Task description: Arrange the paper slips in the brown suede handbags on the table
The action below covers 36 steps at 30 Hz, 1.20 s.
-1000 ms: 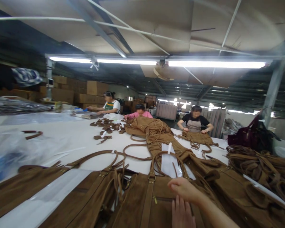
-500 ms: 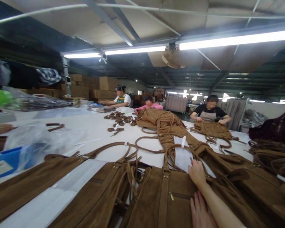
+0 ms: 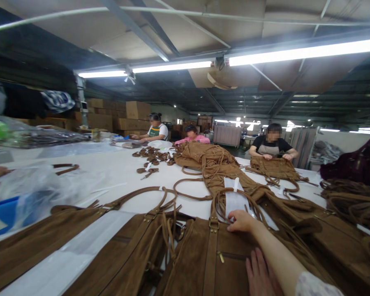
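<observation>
A brown suede bag [image 3: 209, 263] lies flat on the white table right in front of me, its looped handles [image 3: 217, 201] pointing away. My right hand [image 3: 242, 220] reaches across to the bag's top edge, and its fingers curl over the rim beside a white plastic sheet [image 3: 234, 201] that lies inside the handle loop. My left hand [image 3: 259, 275] lies flat on the bag's front near the zip [image 3: 222, 257], fingers spread, partly under my right forearm.
More brown bags [image 3: 120, 255] and straps [image 3: 151, 158] lie left, right and further up the white table [image 3: 117, 172]. A blue bin [image 3: 0, 213] under clear plastic sits at the left. Three people [image 3: 273, 144] work at the far side, with cardboard boxes [image 3: 135, 111] behind them.
My right hand has moved left along the bag's top edge and turned its fingers sideways onto the rim. My left hand has stayed flat on the bag. The view has shifted slightly.
</observation>
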Available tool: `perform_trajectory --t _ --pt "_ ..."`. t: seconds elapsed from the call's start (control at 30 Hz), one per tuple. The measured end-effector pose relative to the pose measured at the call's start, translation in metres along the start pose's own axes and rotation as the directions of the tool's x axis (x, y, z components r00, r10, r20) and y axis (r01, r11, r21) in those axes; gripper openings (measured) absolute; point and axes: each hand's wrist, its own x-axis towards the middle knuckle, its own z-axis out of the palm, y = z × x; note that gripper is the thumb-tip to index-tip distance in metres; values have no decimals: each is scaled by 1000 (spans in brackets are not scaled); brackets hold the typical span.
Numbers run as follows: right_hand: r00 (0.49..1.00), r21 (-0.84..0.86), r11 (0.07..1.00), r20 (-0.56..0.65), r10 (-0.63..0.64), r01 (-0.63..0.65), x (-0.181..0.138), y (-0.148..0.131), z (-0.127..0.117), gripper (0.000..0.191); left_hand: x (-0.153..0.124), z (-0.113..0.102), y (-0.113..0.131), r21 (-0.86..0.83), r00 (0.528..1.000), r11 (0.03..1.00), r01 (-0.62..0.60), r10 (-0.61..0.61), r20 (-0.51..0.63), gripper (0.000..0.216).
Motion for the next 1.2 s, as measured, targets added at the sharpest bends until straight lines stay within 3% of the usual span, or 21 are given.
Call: perform_trajectory --t 0.13,0.23,0.37,0.5,0.6,0.7,0.8,0.93,1.1,1.2 --pt "996 113 993 76 36 -45 -3 2 5 20 1 1 1 14 1000 1000 2 -2 -3 51" --pt "997 181 980 41 70 -76 -9 11 9 21 2 6 5 35 997 997 64 -63 -37 49" --pt "980 121 981 -110 168 -154 -9 24 0 18 2 9 8 90 996 993 71 -67 -54 51" --pt "907 -1 966 -344 244 -260 -10 38 -20 16 -3 1 9 42 998 998 36 -35 -45 56" --pt "857 -33 946 -435 276 -322 -20 55 -31 17 -7 -12 15 -5 998 998 55 -55 -8 62" --pt "854 -6 936 -412 317 -351 -31 74 -34 15 -13 -31 24 -37 994 996 80 -77 72 68" --pt "883 42 945 -344 318 -324 -38 87 -34 12 -17 -45 31 -61 987 994 96 -87 136 71" --pt "894 108 953 -330 302 -282 -38 89 -40 6 -19 -49 32 -65 984 994 92 -81 160 69" --pt "813 279 898 -392 431 -341 -33 87 -46 3 -19 -48 30 -42 988 996 84 -78 136 68" --pt "777 434 829 -358 517 -352 -33 89 -41 6 -20 -50 32 -45 986 995 87 -79 145 67"
